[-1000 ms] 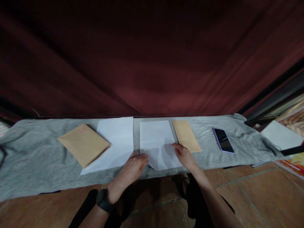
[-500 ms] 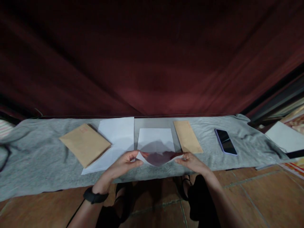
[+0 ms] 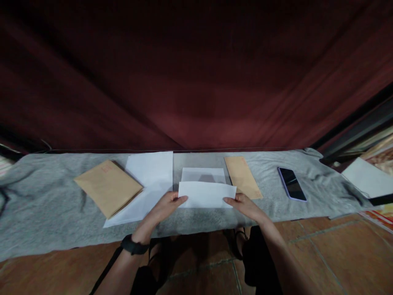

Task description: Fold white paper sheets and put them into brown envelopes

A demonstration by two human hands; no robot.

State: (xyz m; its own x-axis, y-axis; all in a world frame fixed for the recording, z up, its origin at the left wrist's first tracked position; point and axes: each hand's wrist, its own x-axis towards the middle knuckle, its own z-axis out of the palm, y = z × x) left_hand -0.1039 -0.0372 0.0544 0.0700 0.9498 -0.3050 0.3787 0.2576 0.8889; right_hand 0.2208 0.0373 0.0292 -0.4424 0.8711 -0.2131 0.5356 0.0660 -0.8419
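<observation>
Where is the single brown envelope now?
Head view, right of centre: the single brown envelope lies on the gray cloth, between the white sheet and the phone, just beyond the right hand.

Middle sheet [image 3: 205,194]: is showing plain white
Envelope stack [image 3: 107,186]: is showing tan, faint red print
Lone envelope [image 3: 242,175]: is showing tan
Phone [image 3: 291,184]: is showing black, lilac rim
Cloth [image 3: 46,205]: is showing mottled grey
Curtain [image 3: 196,90]: is showing dark red
</observation>
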